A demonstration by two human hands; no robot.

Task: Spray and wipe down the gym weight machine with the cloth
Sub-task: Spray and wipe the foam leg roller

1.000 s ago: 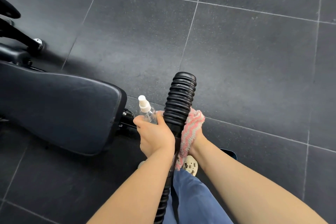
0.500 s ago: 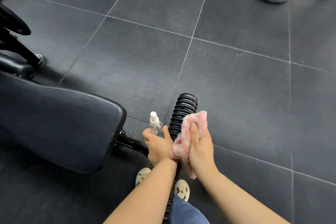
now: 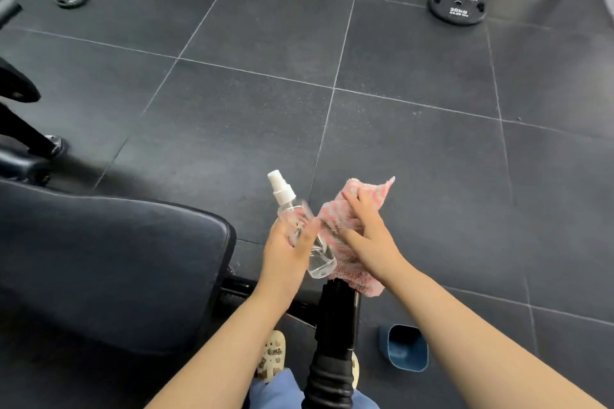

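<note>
One big black padded seat [image 3: 99, 262] of the gym machine sits on the left, smooth and dark. One black ribbed handle [image 3: 332, 359] stands up at the bottom, just under the hands. One fluffy pink and white striped cloth [image 3: 352, 209] is gripped by the right hand [image 3: 368, 236], above the handle's top. One small clear plastic spray bottle [image 3: 299, 226] with a white top is gripped by the left hand [image 3: 285, 252]

One head-worn camera looks steeply down and forward, close over both hands, floor [image 3: 398, 143] stretching away beyond them.
</note>
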